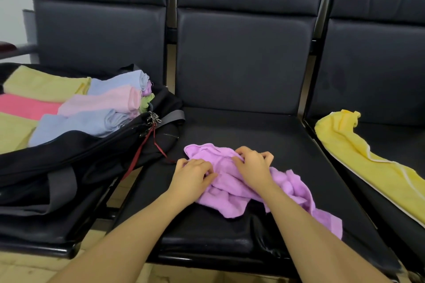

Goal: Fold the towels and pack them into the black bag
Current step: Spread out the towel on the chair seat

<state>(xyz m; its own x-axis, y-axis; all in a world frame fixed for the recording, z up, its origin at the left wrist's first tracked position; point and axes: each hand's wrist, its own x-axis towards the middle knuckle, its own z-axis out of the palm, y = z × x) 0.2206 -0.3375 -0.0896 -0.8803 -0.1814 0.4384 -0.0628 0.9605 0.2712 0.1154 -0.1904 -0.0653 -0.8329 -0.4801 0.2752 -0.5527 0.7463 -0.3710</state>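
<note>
A crumpled purple towel (232, 190) lies on the middle black seat (264, 131). My left hand (192, 178) pinches its left edge and my right hand (251, 165) grips the bunched cloth near its top. The open black bag (76, 158) sits on the left seat, filled with several folded towels (92, 108) in green, pink, blue and lilac. A yellow towel (358, 156) lies unfolded and stretched out on the right seat.
Three black padded chairs stand in a row with upright backrests (246, 60). A red cord and metal zipper pulls (154, 119) hang from the bag's right end. A grey strap (62, 182) crosses the bag's front. Tan floor shows below the seats.
</note>
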